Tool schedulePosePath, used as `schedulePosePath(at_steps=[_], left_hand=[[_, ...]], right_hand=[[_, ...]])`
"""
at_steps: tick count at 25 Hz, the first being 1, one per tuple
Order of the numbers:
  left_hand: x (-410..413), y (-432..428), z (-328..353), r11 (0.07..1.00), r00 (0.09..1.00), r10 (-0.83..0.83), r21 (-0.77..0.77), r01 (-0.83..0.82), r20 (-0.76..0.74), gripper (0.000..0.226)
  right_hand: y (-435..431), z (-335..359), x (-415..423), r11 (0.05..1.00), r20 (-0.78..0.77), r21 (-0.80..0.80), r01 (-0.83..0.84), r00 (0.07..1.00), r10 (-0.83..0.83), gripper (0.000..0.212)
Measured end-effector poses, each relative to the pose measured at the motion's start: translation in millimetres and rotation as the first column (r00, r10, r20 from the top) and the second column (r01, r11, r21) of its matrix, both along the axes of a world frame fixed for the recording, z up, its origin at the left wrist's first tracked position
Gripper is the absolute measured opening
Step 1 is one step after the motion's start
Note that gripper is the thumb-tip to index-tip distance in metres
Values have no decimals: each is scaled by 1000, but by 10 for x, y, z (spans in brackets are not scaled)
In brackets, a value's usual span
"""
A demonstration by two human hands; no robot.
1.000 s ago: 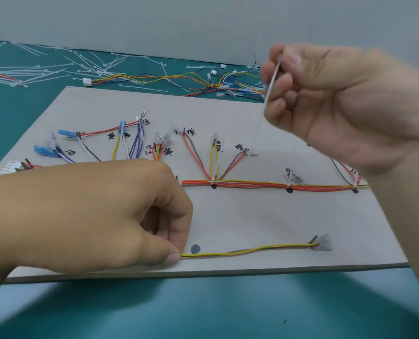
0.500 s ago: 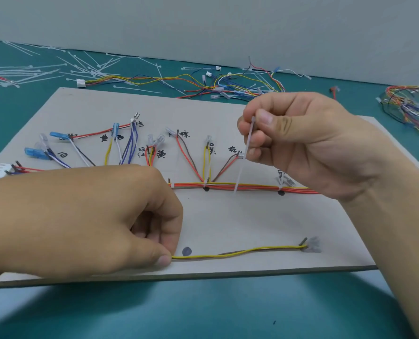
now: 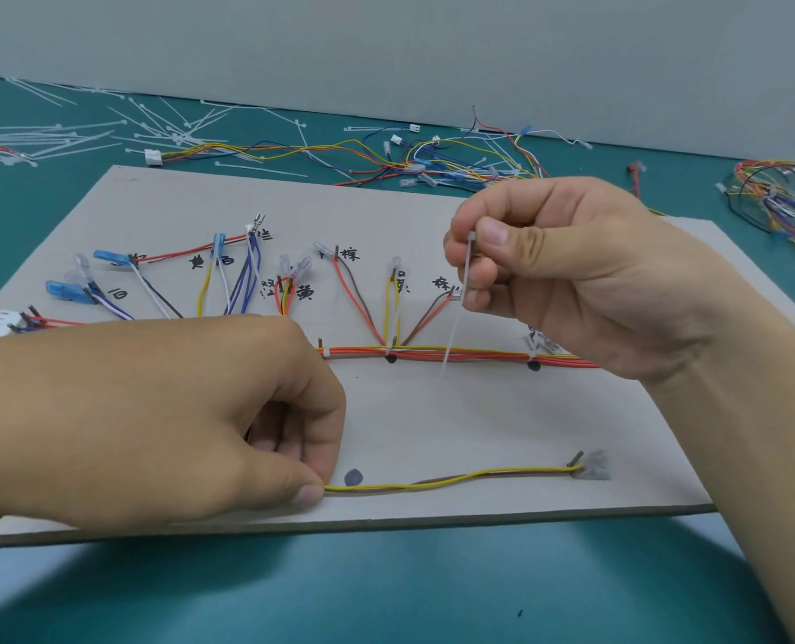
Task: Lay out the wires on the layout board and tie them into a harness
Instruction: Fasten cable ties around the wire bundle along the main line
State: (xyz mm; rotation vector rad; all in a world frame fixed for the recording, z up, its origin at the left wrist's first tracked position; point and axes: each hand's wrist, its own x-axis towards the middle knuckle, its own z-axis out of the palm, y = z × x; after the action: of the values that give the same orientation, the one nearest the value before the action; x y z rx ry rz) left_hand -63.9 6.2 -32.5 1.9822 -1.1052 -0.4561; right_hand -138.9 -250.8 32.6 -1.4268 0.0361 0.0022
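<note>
Two hands appeared in the head view. The left hand (image 3: 163,425) was curled, with thumb and forefinger pinching the near end of the yellow-and-brown wire pair (image 3: 456,478) low against the layout board (image 3: 479,425). From that pinch the pair ran off to the right, past a dark mark (image 3: 353,477) just beside the thumb tip, to a clear terminal (image 3: 593,468) at a peg.

The right hand (image 3: 572,281) pinched the head of a white cable tie (image 3: 458,309) between thumb and forefinger. The strap hung free below the pinch, its tip near the trunk bundle (image 3: 479,354). Contact between them could not be determined.

The wire pair appeared light and limp, and likely to spring apart. It was best gripped close to the tying point, so that both conductors lay side by side. The tie appeared thin, semi-stiff and smooth. It was best held at the head, leaving the tail free for threading under the pair.

Spare ties (image 3: 107,127) and loose wires (image 3: 409,160) lay well beyond both grips.
</note>
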Motion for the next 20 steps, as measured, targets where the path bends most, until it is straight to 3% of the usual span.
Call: schedulePosePath(at_steps=[6, 16, 20], left_hand=[[-10, -16, -20, 999, 997, 16, -27, -18, -70, 41], [3, -16, -22, 999, 999, 28, 15, -29, 21, 40], [-23, -46, 60, 999, 998, 9, 38, -12, 58, 28]], right_hand=[[-30, -9, 10, 999, 0, 38, 1, 1000, -1, 10], [-21, -58, 31, 999, -49, 44, -3, 999, 5, 8], [67, -54, 11, 1000, -87, -5, 17, 996, -18, 8]])
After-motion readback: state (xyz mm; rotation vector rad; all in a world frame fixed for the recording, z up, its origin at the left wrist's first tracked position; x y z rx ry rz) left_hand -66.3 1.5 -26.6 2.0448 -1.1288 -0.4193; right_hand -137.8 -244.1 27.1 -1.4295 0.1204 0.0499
